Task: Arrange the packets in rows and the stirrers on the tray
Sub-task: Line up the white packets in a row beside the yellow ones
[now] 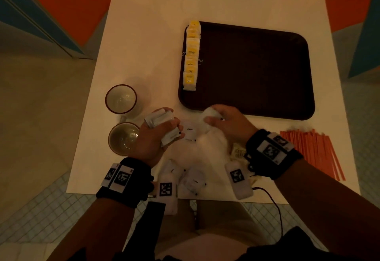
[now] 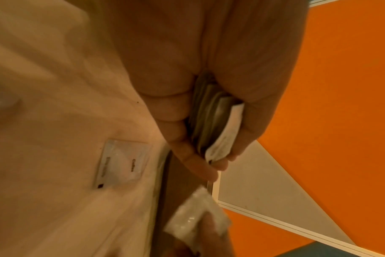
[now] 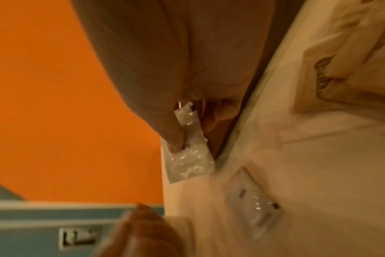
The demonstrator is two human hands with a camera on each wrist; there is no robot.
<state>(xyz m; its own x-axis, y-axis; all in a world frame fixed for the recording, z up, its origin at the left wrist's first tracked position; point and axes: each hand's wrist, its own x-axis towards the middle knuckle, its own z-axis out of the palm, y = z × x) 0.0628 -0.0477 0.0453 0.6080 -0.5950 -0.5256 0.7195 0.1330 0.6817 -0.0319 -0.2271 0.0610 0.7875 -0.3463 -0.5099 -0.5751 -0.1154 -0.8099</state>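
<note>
A dark brown tray lies on the white table, with a row of yellow tea packets along its left edge. My left hand grips a stack of white packets just left of the tray's near corner. My right hand pinches one white packet at the tray's near edge. Between the hands a white coffee packet lies flat on the table. More white packets lie near the front edge. Orange stirrers lie in a bundle at the right.
Two cups stand left of my left hand. A beige printed packet lies under my right wrist. A black cable hangs off the table's front edge. Orange and blue walls surround the table.
</note>
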